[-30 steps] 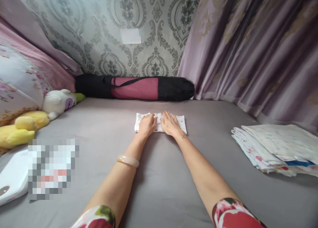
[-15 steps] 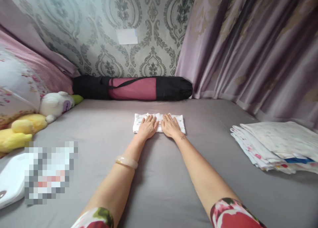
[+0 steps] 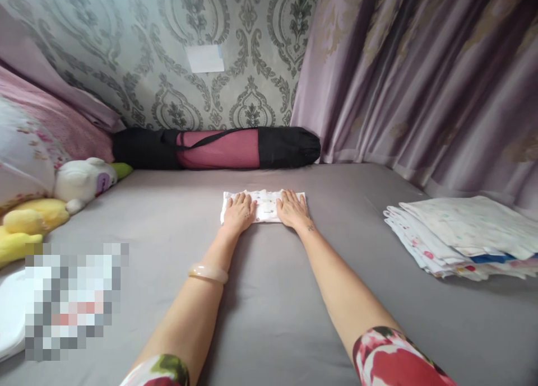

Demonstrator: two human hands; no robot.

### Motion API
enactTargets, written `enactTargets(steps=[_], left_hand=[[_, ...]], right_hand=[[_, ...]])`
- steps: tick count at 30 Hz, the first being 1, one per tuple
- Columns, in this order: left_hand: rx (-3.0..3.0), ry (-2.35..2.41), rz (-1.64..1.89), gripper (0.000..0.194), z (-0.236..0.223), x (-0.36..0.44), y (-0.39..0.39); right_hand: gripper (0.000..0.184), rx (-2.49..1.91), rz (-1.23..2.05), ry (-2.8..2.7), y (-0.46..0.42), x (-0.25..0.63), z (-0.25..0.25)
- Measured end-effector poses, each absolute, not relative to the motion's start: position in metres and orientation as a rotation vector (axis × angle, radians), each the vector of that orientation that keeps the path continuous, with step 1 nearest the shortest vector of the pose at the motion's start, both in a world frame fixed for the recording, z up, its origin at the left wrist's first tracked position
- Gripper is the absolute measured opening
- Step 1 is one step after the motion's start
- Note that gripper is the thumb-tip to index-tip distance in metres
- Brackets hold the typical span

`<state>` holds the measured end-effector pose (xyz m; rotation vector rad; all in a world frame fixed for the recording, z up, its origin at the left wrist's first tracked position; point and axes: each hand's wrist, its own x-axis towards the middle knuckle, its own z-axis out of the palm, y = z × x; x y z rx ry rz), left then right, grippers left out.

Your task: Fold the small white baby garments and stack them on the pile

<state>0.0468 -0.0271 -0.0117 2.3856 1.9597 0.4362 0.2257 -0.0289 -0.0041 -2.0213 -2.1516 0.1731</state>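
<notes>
A folded white cloth [image 3: 266, 208] with small printed figures lies flat on the grey bed sheet [image 3: 269, 296], its long side running left to right. My left hand [image 3: 239, 211] rests palm down on the cloth's left part, fingers stretched forward. On its right part, my right hand [image 3: 292, 208] also lies flat with the fingers extended. The cloth's middle shows between the two hands. Neither hand grips the fabric. A pale bangle [image 3: 208, 273] circles my left forearm.
To the right lies a stack of folded cloths [image 3: 471, 235]. A black and pink roll bag [image 3: 218, 148] lies along the wall. Plush toys [image 3: 82, 181] and a floral pillow [image 3: 23, 156] are at the left, near a white object [image 3: 10, 313] and a pixelated patch. Curtains [image 3: 403, 83] hang at right.
My hands have slid apart, from close together at the cloth's middle toward its two ends, uncovering more of the centre. The whole view has shifted slightly.
</notes>
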Motion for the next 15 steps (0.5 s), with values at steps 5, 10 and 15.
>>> enactTargets(steps=[5, 10, 15], left_hand=[[2.407, 1.950, 0.485, 0.039, -0.011, 0.045, -0.026], [2.313, 2.019, 0.529, 0.043, -0.015, 0.034, -0.020], [2.199, 2.028, 0.408, 0.051, -0.018, 0.031, -0.016]], right_hand=[[0.060, -2.026, 0.211, -2.126, -0.026, 0.232, 0.001], [0.060, -2.129, 0.179, -2.052, -0.021, 0.244, -0.003], [0.059, -2.134, 0.180, -2.047, -0.019, 0.246, -0.009]])
